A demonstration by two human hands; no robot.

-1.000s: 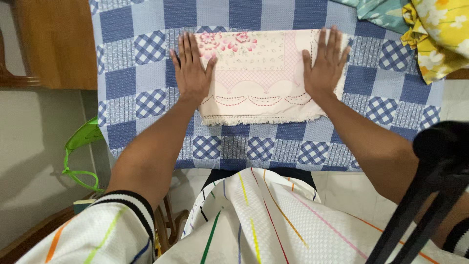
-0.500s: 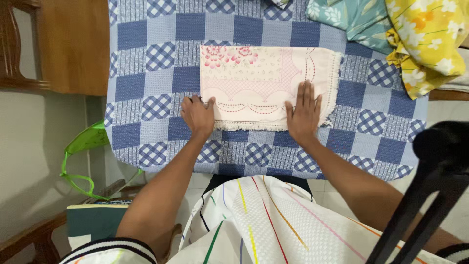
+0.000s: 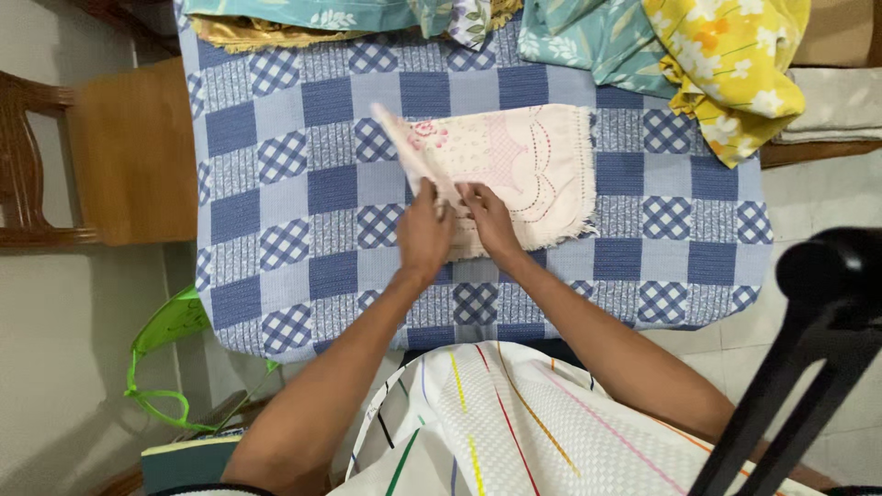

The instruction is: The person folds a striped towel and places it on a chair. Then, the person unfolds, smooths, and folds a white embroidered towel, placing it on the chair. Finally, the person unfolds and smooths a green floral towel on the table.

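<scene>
Both hands moved together from flat pressing, left hand [image 3: 424,234] and right hand [image 3: 489,223] pinching the pale pink fringed floral cloth's [image 3: 519,165] lifted left side, on the blue checked tablecloth [image 3: 303,184].

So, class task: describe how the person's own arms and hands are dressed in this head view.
Both forearms are bare, and the left hand and right hand wear no gloves; no rings or watch show. The garment below is white, waffle-textured, with thin multicoloured stripes.

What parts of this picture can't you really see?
- Head view: part of the pink cloth hides under the left hand and right hand.
- The yellow flowered fabric and teal fabric are cut off by the top edge.
- A black stand blocks the floor at lower right.
</scene>
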